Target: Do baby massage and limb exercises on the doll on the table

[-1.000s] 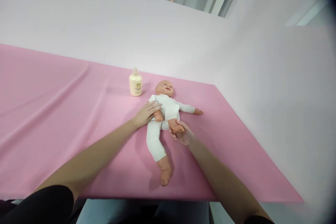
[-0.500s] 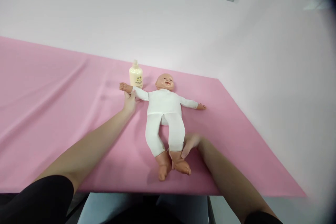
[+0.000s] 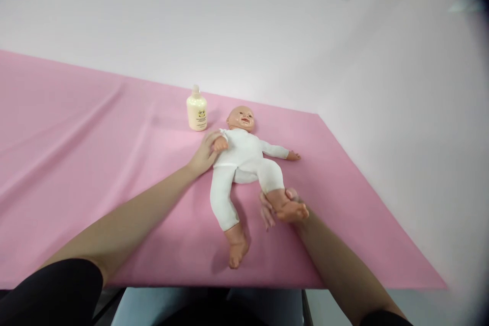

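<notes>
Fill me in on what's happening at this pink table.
Someone is handling a baby doll lying face up on a pink cover. The left hand holds one of its arms, bent in at its side; the right hand cups the ankle of one bent leg. A pale yellow bottle stands upright near the doll's head, touched by neither hand.

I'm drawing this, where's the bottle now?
In the head view, the bottle stands on the pink cloth, left of the doll's head, beyond the left hand.
</notes>
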